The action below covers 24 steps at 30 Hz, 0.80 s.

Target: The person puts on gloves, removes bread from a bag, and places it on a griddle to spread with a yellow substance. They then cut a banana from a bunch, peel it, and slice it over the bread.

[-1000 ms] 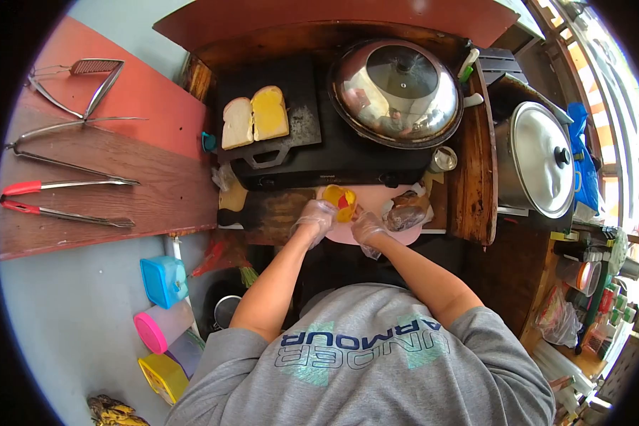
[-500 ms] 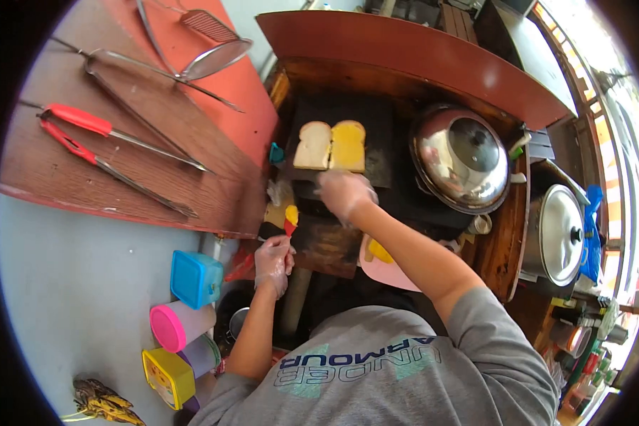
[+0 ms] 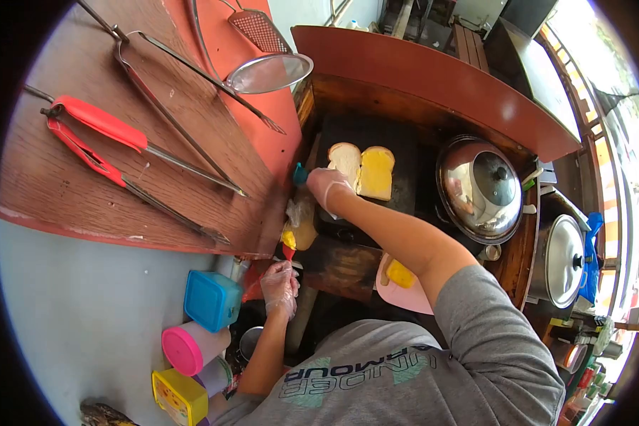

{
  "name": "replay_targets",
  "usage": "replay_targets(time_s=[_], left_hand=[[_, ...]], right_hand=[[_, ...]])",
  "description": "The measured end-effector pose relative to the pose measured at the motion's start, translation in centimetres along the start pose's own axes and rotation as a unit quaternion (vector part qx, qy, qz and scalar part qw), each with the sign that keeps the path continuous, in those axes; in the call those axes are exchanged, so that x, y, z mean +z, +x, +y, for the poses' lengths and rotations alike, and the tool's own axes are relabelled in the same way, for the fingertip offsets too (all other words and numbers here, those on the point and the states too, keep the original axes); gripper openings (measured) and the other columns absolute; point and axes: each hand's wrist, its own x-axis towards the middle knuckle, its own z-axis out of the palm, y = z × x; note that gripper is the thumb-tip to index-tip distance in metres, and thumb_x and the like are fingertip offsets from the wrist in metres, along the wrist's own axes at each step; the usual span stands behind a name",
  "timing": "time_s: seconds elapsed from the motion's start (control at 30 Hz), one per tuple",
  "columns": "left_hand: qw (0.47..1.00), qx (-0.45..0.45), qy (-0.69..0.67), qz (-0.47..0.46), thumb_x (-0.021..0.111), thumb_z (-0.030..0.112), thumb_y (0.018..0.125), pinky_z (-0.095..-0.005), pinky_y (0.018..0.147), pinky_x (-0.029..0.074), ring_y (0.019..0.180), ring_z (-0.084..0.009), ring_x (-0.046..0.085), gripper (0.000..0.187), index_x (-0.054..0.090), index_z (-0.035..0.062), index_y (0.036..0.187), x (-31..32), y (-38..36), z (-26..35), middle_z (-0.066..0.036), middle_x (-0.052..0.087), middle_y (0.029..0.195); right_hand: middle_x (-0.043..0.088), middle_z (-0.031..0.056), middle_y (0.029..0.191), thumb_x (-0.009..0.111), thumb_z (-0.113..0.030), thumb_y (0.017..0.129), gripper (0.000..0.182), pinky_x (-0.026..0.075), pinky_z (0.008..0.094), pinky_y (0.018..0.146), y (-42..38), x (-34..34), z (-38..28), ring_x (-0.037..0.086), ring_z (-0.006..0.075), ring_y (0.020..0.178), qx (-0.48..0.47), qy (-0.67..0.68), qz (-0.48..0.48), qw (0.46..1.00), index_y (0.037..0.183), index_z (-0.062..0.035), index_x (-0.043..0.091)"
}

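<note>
My left hand [image 3: 280, 287], in a clear plastic glove, is closed around a red spatula [image 3: 289, 251] whose tip carries a yellow spread. My gloved right hand [image 3: 326, 187] is at the left edge of a pale bread slice [image 3: 345, 162], overlapping its lower corner, close to a small teal object [image 3: 300, 174]. Its fingers are largely hidden by the back of the hand. Beside the pale slice lies a second slice coated in yellow [image 3: 377, 172]. Both slices rest on a dark flat griddle [image 3: 405, 149].
Tongs with red grips [image 3: 99, 131] and a strainer [image 3: 270, 73] hang on the wooden panel at left. A lidded metal pot [image 3: 479, 188] stands right of the griddle. A pink board [image 3: 413, 295] holds a yellow block. Several plastic containers, including a blue one [image 3: 209, 298], line the lower left.
My right hand has moved left, from the bottom edge of the bread to the pale slice's left side. The view has shifted; my left hand still holds the spatula.
</note>
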Motion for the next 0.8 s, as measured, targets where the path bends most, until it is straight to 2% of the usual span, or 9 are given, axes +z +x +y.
replay_targets(time_s=[0.2, 0.23, 0.3, 0.4, 0.43, 0.47, 0.57, 0.73, 0.8], left_hand=[[0.999, 0.002, -0.044, -0.004, 0.07, 0.016, 0.102, -0.0233, 0.039, 0.038, 0.047, -0.0068, 0.049, 0.018, 0.066, -0.0004, 0.108, 4.6, 1.9, 2.3, -0.004, 0.061, 0.074], [0.999, 0.001, -0.045, -0.008, 0.07, 0.016, 0.102, -0.0233, 0.039, 0.038, 0.047, -0.0068, 0.049, 0.018, 0.066, -0.0004, 0.108, 5.6, 2.2, 3.0, -0.004, 0.061, 0.074], [0.997, 0.044, 0.054, -0.038, 0.069, 0.016, 0.102, -0.025, 0.047, 0.044, 0.052, -0.0072, 0.052, 0.018, 0.067, -0.0009, 0.109, 7.8, 2.9, 4.3, -0.004, 0.063, 0.076], [0.966, 0.188, 0.129, -0.126, 0.07, 0.015, 0.1, -0.0273, 0.061, 0.05, 0.068, -0.01, 0.06, 0.019, 0.07, -0.0015, 0.109, 12.2, 6.2, 5.4, -0.002, 0.066, 0.078], [0.905, 0.332, 0.222, -0.144, 0.07, 0.016, 0.099, -0.03, 0.066, 0.052, 0.073, -0.0122, 0.064, 0.02, 0.072, -0.0011, 0.109, 13.4, 8.8, 5.0, -0.006, 0.07, 0.081], [0.881, 0.35, 0.29, -0.128, 0.069, 0.016, 0.099, -0.0321, 0.072, 0.053, 0.077, -0.0137, 0.065, 0.019, 0.073, 0.0006, 0.109, 15.5, 9.6, 6.3, -0.013, 0.072, 0.084], [0.8, 0.43, 0.391, -0.15, 0.066, 0.02, 0.1, -0.0453, 0.084, 0.056, 0.098, -0.0418, 0.071, 0.021, 0.076, 0.0105, 0.115, 21.3, 12.5, 9.6, -0.021, 0.073, 0.11], [0.624, 0.461, 0.586, -0.234, 0.068, 0.02, 0.099, -0.0457, 0.085, 0.056, 0.098, -0.0407, 0.071, 0.02, 0.077, 0.0104, 0.113, 24.6, 15.1, 10.5, -0.02, 0.074, 0.109], [0.666, 0.421, 0.551, -0.274, 0.069, 0.02, 0.098, -0.045, 0.085, 0.056, 0.098, -0.0395, 0.072, 0.019, 0.078, 0.0105, 0.112, 22.9, 14.2, 10.4, -0.019, 0.075, 0.106]], right_hand=[[0.075, 0.0242, 0.103, 0.063, -0.014, 0.093, 0.021, 0.062, 0.0451, 0.081, -3.6, -0.2, 3.2, 0.076, 0.0388, 0.096, 0.115, 0.023, 0.093, 0.989, 0.104, 0.0025, 0.067], [0.075, 0.0227, 0.098, 0.064, -0.016, 0.093, 0.022, 0.062, 0.044, 0.077, -4.9, -0.5, 4.1, 0.076, 0.0367, 0.091, 0.198, 0.077, 0.158, 0.964, 0.108, 0.0004, 0.069], [0.074, 0.0189, 0.087, 0.067, -0.02, 0.093, 0.028, 0.061, 0.0422, 0.071, -7.5, 1.6, 7.4, 0.077, 0.0293, 0.082, 0.285, 0.222, 0.317, 0.877, 0.116, -0.0032, 0.069], [0.074, 0.0199, 0.085, 0.066, -0.013, 0.091, 0.025, 0.062, 0.0425, 0.068, -10.2, 5.1, 10.2, 0.075, 0.0309, 0.079, 0.299, 0.323, 0.383, 0.812, 0.108, 0.0058, 0.068], [0.073, 0.0165, 0.083, 0.069, -0.012, 0.091, 0.025, 0.062, 0.0382, 0.063, -10.4, 5.9, 10.6, 0.074, 0.0259, 0.075, 0.324, 0.504, 0.358, 0.716, 0.108, 0.0057, 0.068], [0.072, 0.0132, 0.08, 0.072, -0.011, 0.091, 0.025, 0.061, 0.034, 0.059, -10.5, 6.2, 11.1, 0.072, 0.0208, 0.071, 0.335, 0.663, 0.32, 0.588, 0.109, 0.0056, 0.069], [0.069, 0.0079, 0.083, 0.077, -0.01, 0.09, 0.024, 0.064, 0.0303, 0.059, -10.8, 5.7, 11.1, 0.069, 0.0161, 0.069, 0.336, 0.699, 0.301, 0.556, 0.107, 0.0047, 0.068], [0.068, 0.0084, 0.07, 0.074, -0.008, 0.088, 0.018, 0.054, 0.0291, 0.051, -10.0, 6.5, 11.3, 0.066, 0.0166, 0.056, 0.352, 0.676, 0.325, 0.56, 0.098, 0.0058, 0.068], [0.068, 0.0083, 0.07, 0.073, -0.008, 0.087, 0.017, 0.053, 0.029, 0.051, -9.9, 6.4, 11.4, 0.066, 0.0162, 0.056, 0.366, 0.673, 0.323, 0.555, 0.096, 0.0052, 0.068]])
